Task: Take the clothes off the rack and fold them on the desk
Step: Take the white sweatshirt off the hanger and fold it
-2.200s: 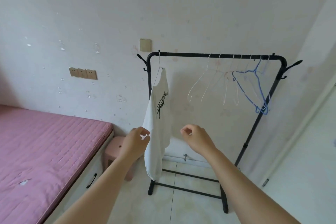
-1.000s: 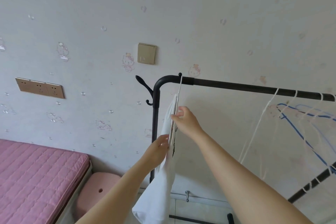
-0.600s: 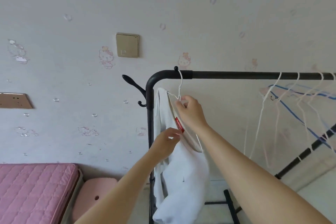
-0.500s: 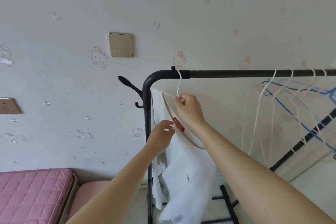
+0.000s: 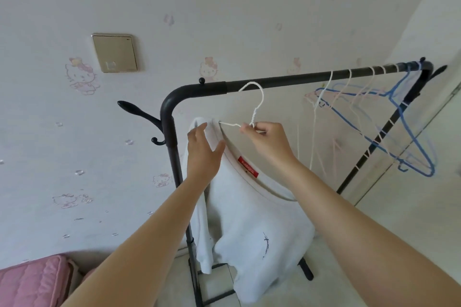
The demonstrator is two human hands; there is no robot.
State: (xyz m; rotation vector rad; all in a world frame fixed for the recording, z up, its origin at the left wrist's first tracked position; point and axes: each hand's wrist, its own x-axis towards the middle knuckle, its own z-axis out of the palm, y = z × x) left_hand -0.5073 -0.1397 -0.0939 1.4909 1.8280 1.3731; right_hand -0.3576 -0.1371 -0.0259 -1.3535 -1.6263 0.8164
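Thumb and forefinger of the right hand (image 5: 269, 139) pinched a thin white wire hanger (image 5: 255, 113) at the twisted neck just under its hook, the other fingers curled beneath. The hook lay against the lower edge of the top rail of a black tubular metal clothes rack (image 5: 299, 80); whether it bore on the rail could not be told. A white cotton T-shirt (image 5: 249, 222) hung from that hanger near the rack's corner post. Its collar gaped toward the camera and showed a small red woven label (image 5: 248, 166), and its body drooped toward 6 o'clock with a bit of black print low on the cloth. The left hand (image 5: 203, 154), at 9 o'clock of the right one and apart from it, lay released on the shirt's shoulder, fingers straight over the fabric and thumb spread against the collar edge. Along the rail toward 3 o'clock hung a cluster of bare white and pale pink wire hangers (image 5: 314, 117) and, farthest out, a blue wire hanger (image 5: 414, 137). A black curved coat hook (image 5: 139, 113) jutted from the corner post toward 9 o'clock. On the wall at 10 o'clock sat a square gold switch plate (image 5: 115, 53), with faded cartoon cat stickers (image 5: 81, 77) around it. A pink quilted mattress (image 5: 32, 279) showed at 8 o'clock, in the bottom corner.
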